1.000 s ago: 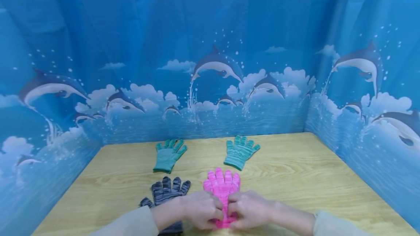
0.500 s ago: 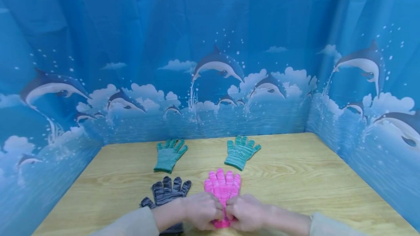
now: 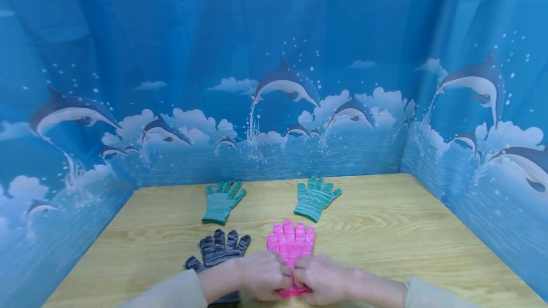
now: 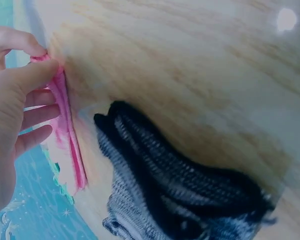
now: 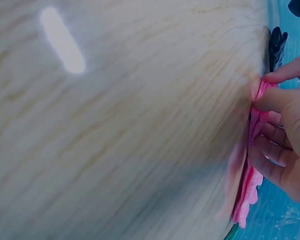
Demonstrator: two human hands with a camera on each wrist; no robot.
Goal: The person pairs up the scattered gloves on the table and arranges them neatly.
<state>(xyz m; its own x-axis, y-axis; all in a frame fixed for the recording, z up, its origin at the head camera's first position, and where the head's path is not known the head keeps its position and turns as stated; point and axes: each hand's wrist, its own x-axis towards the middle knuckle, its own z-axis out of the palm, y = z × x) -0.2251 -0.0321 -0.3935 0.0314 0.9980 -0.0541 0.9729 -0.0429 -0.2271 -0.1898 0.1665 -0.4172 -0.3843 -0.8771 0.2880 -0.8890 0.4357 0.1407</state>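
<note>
A pink knit glove lies on the table with its fingers pointing away from me. My left hand pinches its near part by the cuff between thumb and index finger, as the left wrist view shows. From the other side, my right hand pinches the same glove near the cuff, its thumb and index finger on the pink fabric in the right wrist view. The two hands nearly meet over the glove. Beside it on the left, partly under my left forearm, lies a black-and-grey glove, its cuff gaping slightly.
Two green gloves lie farther back, one on the left and one on the right. The wood-grain table ends at a blue dolphin-print curtain along the back and both sides.
My right hand has shifted slightly left, closer to my left hand. Both hands stay on the pink glove, and the other gloves have not moved.
</note>
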